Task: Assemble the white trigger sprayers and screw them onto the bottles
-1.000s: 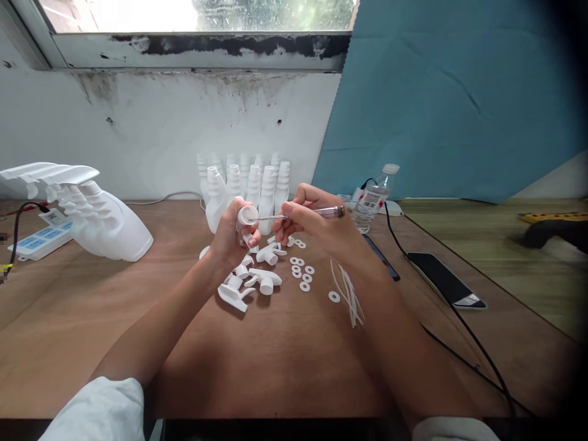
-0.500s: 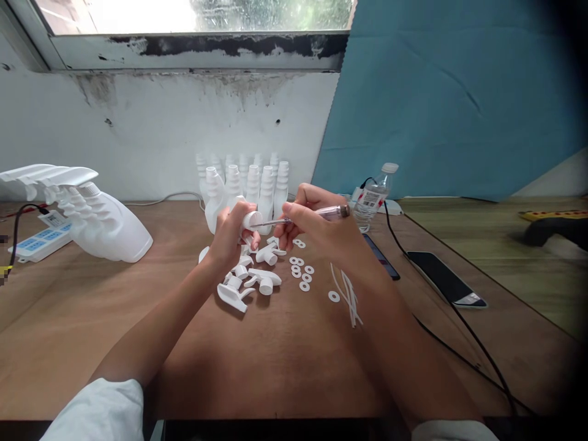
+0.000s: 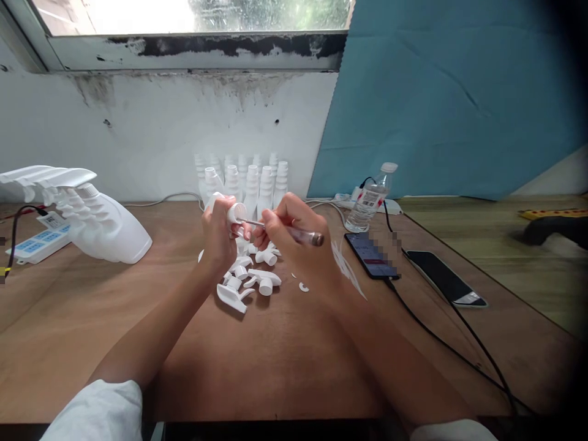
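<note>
Brown tabletop (image 3: 285,355) under a window wall, bare wood open in front of both forearms. Left hand (image 3: 219,236) raised above a pile of white trigger heads (image 3: 248,278), fingers wrapped around a white cap (image 3: 236,213); right hand (image 3: 287,242) pinches a clear-handled screwdriver (image 3: 294,233), tip at the cap. Cap's inside is hidden; washers (image 3: 304,286) are mostly covered by the right wrist.

Head view, forward-down, near table (image 3: 285,361)

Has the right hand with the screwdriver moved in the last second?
Yes. The right hand with the screwdriver has shifted left and slightly down, away from the water bottle, uncovering the lit phone. The left hand holds the white cap.
</note>
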Demonstrator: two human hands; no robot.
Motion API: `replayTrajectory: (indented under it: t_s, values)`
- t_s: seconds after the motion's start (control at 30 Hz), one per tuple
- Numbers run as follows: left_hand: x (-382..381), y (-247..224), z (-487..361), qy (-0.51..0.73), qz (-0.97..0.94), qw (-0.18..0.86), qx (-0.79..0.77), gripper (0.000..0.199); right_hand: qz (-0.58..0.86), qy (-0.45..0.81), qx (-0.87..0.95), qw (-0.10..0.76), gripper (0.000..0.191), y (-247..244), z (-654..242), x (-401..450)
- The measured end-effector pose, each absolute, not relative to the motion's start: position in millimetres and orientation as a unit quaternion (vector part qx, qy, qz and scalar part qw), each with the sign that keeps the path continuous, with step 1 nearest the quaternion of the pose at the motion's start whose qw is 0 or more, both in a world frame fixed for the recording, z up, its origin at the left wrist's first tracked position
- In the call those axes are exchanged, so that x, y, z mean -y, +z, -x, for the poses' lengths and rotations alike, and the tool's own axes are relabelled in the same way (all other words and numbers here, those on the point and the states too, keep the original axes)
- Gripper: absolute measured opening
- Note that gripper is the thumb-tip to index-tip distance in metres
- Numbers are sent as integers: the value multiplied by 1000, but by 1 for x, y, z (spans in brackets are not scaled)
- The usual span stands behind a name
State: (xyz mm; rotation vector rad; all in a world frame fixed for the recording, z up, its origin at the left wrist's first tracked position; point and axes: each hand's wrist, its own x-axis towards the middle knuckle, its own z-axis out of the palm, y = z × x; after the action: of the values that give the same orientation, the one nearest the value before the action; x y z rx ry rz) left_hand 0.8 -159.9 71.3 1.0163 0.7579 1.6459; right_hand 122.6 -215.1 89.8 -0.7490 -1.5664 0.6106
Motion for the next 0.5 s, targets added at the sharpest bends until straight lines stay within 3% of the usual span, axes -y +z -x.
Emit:
replayTrajectory:
  t_s: [0.23,0.37,0.5]
  values:
    - [164,74,0,689,-413,510,-307,29,291,32,749,594,26,71,-116,212]
    - [162,73,0,679,-396,539,-303,29,286,24,752,593,26,69,-117,209]
    - [159,72,1,677,-393,551,-289,29,302,130,703,630,29,73,-118,207]
